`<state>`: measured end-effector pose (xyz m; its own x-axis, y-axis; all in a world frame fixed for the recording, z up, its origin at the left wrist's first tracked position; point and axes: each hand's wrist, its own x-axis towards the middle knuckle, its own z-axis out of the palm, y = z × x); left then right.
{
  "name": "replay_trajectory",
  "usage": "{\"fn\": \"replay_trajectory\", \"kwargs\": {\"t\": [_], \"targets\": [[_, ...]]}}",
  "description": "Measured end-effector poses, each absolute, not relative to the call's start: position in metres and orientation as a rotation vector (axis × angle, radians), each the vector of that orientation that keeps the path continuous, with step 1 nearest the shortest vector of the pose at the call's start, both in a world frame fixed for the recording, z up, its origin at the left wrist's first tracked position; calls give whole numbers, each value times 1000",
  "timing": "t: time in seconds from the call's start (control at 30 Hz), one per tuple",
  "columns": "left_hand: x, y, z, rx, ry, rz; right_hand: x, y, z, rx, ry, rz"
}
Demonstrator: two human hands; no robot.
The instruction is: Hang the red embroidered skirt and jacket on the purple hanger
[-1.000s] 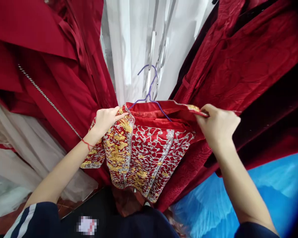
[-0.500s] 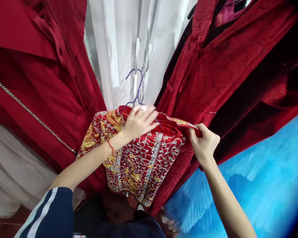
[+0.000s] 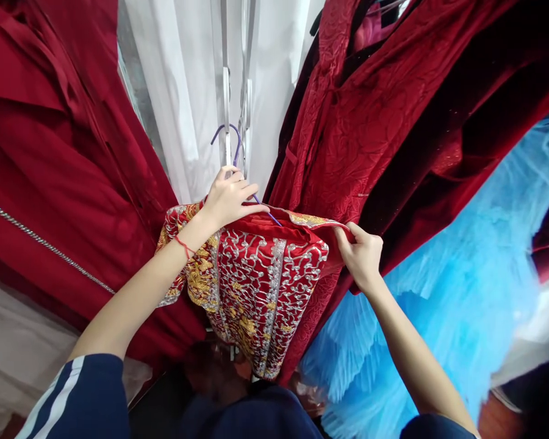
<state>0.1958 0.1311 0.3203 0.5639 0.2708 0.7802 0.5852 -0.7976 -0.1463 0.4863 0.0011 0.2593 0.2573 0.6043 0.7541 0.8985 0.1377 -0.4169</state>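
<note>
A red jacket (image 3: 251,286) with gold and silver embroidery hangs in front of me on a purple wire hanger (image 3: 238,143). My left hand (image 3: 231,195), with a red string at the wrist, is closed around the hanger near the base of its hook. One arm of the hanger slopes out below my thumb into the jacket's red lining. My right hand (image 3: 361,253) pinches the jacket's edge at the right and holds it stretched outward. The hanger's hook is up against a white strip (image 3: 227,110); whether it hangs from that cannot be made out.
Plain dark red garments (image 3: 73,164) hang on the left, one with a sparkling trim (image 3: 46,244). White cloth (image 3: 178,91) hangs behind. Patterned red dresses (image 3: 348,134) and a blue tulle skirt (image 3: 416,305) crowd the right side.
My left hand has gone from open fingers above the collar to a grip on the hanger. My right hand still pinches the jacket's edge. The view has shifted slightly.
</note>
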Motion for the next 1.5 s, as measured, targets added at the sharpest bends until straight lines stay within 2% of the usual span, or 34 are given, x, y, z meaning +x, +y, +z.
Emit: {"fn": "replay_trajectory", "kwargs": {"t": [0.2, 0.3, 0.4, 0.47, 0.6, 0.7, 0.97, 1.1, 1.2, 1.4, 1.5], "targets": [[216, 142, 318, -2450, -787, -1260, 471, -26, 300, -1738, -1418, -527], [221, 148, 317, -2454, -795, -1273, 439, -55, 315, -1657, -1421, -492], [219, 149, 317, -2443, -791, -1248, 409, -72, 291, -1380, -1630, -44], [216, 146, 319, -2435, -819, -1198, 402, -69, 254, -1243, -1638, 66], [211, 139, 325, -2445, -924, -1027, 430, -52, 175, -1268, -1683, -50], [209, 135, 330, -2477, -938, -912, 463, -51, 144, -1411, -1761, -273], [215, 123, 338, -2466, -1064, -731, 493, -68, 146, -1347, -2092, -548], [220, 118, 346, -2397, -1157, -570, 480, -78, 125, -1605, -2014, -584], [220, 118, 348, -2335, -1161, -471, 467, -79, 107, -1791, -1826, -437], [213, 130, 343, -2511, -1036, -705, 460, -52, 111, -2210, -1863, -364], [212, 131, 342, -2512, -1034, -726, 466, -33, 119, -2070, -2172, -355]]}}
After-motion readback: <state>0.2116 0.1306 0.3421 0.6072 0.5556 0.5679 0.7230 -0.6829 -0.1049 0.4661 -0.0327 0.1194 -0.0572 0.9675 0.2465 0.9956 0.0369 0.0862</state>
